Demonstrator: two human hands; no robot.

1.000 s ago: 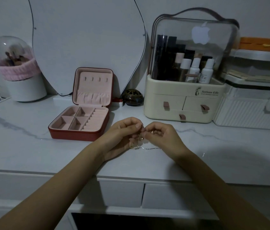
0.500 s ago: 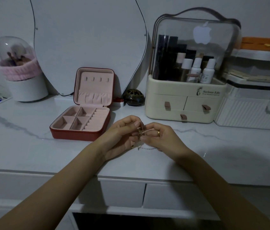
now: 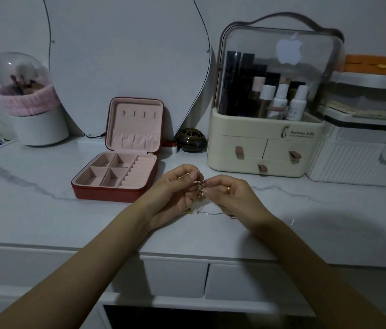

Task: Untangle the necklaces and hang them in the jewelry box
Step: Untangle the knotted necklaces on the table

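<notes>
Gold tangle of necklaces (image 3: 199, 189) pinched between both hands above the tabletop (image 3: 45, 210).

Nearest, two bare forearms reach in; the left hand (image 3: 173, 193) and the right hand (image 3: 232, 195), a gold ring (image 3: 228, 189) on one finger, meet fingertip to fingertip, each curled and nipping the small knot of chains, from which a thin silvery strand (image 3: 208, 213) droops onto the marble-look surface. Just beyond and to the left lies the open red jewelry box (image 3: 116, 176), pink-lined, its lid upright with four small hooks and its compartments bare. Farther back stand a dark round pot (image 3: 191, 140), a cream cosmetics organizer (image 3: 265, 150) with a clear dome over bottles, a mirror (image 3: 128, 55), and a brush holder (image 3: 33, 103) wrapped in a pink band.
</notes>
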